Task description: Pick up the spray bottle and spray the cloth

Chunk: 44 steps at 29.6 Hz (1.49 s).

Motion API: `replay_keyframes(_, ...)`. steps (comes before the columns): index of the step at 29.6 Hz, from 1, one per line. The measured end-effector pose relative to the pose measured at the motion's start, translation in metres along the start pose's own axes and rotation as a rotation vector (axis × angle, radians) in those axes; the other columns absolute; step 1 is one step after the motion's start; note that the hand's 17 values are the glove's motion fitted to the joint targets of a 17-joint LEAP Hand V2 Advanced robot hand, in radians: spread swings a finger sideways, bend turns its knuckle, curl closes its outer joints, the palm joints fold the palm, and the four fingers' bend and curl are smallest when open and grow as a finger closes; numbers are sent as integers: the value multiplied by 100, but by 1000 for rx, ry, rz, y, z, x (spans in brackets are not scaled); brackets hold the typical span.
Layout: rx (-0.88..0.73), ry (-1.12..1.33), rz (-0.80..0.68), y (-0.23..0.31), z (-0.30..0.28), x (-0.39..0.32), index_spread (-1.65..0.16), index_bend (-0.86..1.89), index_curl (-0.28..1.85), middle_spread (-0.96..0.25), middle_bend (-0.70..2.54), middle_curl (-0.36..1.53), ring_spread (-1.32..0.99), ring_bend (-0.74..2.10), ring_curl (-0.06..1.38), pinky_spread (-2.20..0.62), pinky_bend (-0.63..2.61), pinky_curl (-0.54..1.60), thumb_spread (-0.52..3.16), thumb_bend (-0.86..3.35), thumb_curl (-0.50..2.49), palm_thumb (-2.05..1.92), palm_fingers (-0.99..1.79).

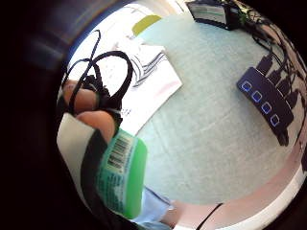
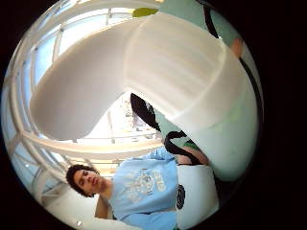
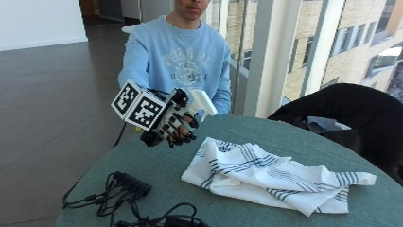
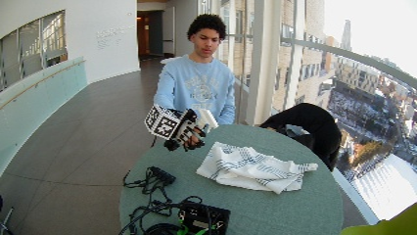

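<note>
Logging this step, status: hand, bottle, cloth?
Right hand grips spray bottle, lifted above table. Cloth lies crumpled on table, apart from hand. Nothing between them.

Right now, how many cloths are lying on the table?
1. The striped white cloth lies crumpled on the green table, beside the gloved right hand, which holds the spray bottle above the table. No other cloth shows.

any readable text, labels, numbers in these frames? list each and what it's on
None can be read.
Spray bottle, held in the gloved right hand: a barcode and fine print on its green label, too small to read.
Person's sweatshirt: a round printed crest, lettering too blurred.
Wall behind the person: pale lettering, too small.
Striped cloth: no text.
</note>
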State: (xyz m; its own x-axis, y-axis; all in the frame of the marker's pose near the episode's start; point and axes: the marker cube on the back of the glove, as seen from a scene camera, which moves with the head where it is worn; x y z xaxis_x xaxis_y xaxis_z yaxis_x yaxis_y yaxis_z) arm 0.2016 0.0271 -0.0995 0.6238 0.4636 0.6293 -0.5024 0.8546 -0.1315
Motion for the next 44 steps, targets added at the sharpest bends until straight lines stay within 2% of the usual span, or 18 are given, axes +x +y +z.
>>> replay_keyframes(13,-145,68,52,-18,32,-8,-25,15,39,-5,9,23,-3,71,42,6,43,40,73,-3,62,94,105)
replay_keyframes(14,-147,70,53,-18,33,-8,-24,11,38,-5,30,29,-3,65,40,6,38,38,71,-3,62,94,113)
replay_keyframes(15,-149,72,54,-19,34,-9,-24,11,38,-5,30,29,-3,65,41,6,37,39,70,-3,62,94,113)
replay_keyframes(44,-160,97,74,-20,32,-10,-22,12,36,-5,28,41,-3,65,40,5,36,38,64,-3,67,93,115)
